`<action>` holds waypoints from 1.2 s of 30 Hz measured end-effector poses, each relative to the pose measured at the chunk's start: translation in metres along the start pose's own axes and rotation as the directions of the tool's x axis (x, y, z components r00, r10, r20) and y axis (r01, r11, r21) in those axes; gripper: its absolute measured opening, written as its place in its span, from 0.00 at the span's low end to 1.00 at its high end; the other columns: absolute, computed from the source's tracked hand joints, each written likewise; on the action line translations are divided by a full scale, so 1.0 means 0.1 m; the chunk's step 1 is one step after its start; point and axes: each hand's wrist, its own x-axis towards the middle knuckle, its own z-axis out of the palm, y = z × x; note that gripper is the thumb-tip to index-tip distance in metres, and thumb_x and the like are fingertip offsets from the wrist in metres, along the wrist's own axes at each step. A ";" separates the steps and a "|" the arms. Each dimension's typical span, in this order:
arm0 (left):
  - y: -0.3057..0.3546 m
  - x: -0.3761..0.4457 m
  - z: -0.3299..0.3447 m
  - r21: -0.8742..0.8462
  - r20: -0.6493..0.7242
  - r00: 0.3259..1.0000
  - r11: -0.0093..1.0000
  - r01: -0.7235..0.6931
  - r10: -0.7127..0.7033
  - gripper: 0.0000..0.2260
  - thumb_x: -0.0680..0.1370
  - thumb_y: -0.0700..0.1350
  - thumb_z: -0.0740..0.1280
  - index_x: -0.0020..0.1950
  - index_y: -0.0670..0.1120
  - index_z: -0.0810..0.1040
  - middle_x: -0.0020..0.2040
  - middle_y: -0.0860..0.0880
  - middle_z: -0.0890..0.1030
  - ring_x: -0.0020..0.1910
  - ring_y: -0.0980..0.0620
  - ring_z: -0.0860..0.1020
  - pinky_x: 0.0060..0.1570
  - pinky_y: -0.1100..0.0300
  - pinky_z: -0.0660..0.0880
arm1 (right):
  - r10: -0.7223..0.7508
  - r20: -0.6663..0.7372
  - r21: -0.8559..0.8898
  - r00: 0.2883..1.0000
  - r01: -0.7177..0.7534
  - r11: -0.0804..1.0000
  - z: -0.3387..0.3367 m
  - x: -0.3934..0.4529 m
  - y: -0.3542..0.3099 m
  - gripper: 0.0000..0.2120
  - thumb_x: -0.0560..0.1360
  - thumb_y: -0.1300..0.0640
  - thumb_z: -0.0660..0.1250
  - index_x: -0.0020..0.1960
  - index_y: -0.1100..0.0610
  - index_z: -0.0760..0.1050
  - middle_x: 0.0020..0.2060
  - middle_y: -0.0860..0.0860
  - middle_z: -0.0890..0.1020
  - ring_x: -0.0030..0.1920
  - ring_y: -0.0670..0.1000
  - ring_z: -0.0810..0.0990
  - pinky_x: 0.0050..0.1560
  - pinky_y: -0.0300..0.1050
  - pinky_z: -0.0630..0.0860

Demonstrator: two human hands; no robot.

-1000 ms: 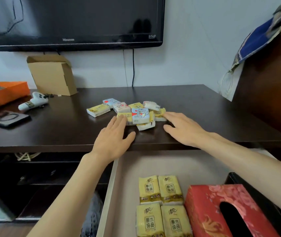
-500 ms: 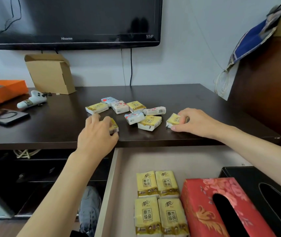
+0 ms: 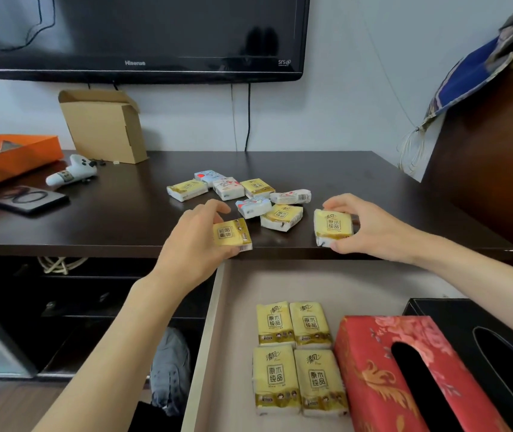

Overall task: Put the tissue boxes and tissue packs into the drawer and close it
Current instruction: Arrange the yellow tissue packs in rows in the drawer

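Tissue packs, four glossy yellow ones, are laid two by two in the open drawer, beside a red floral tissue box and a black one. One yellow pack each is pinched by the left hand and right hand at the dark tabletop edge. Seven packs are scattered beyond.
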 end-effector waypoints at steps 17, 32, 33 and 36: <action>0.28 0.04 -0.09 0.034 -0.131 0.991 0.999 -0.012 0.016 0.25 0.72 0.61 0.71 0.62 0.46 0.81 0.59 0.44 0.79 0.59 0.44 0.75 0.54 0.59 0.66 | 0.057 -0.194 -0.025 0.979 -0.063 0.998 0.00 -0.16 -0.21 0.29 0.71 0.51 0.78 0.69 0.45 0.73 0.59 0.44 0.80 0.55 0.46 0.81 0.47 0.38 0.76; 0.00 0.27 0.06 0.244 -0.036 0.975 0.944 0.221 -0.219 0.13 0.75 0.58 0.69 0.51 0.50 0.79 0.62 0.45 0.72 0.60 0.41 0.70 0.47 0.49 0.70 | 0.094 0.029 -0.168 0.995 -0.088 0.982 0.09 0.14 -0.25 0.13 0.71 0.51 0.77 0.53 0.44 0.79 0.52 0.44 0.77 0.45 0.43 0.76 0.42 0.44 0.70; -0.01 0.27 0.07 0.220 -0.056 0.975 0.950 0.222 -0.215 0.12 0.75 0.57 0.69 0.50 0.49 0.79 0.60 0.45 0.72 0.59 0.41 0.70 0.47 0.49 0.71 | 0.094 0.048 -0.161 0.994 -0.085 0.983 0.07 0.12 -0.26 0.13 0.71 0.52 0.77 0.53 0.44 0.79 0.51 0.45 0.78 0.45 0.44 0.76 0.44 0.45 0.71; -0.06 0.26 0.00 0.188 -0.025 0.961 0.943 0.274 -0.274 0.09 0.74 0.56 0.71 0.47 0.52 0.77 0.52 0.48 0.71 0.49 0.45 0.72 0.43 0.52 0.67 | 0.100 0.114 -0.184 0.988 -0.078 0.980 0.00 0.03 -0.33 0.15 0.70 0.54 0.78 0.53 0.44 0.79 0.48 0.44 0.78 0.43 0.47 0.76 0.45 0.48 0.73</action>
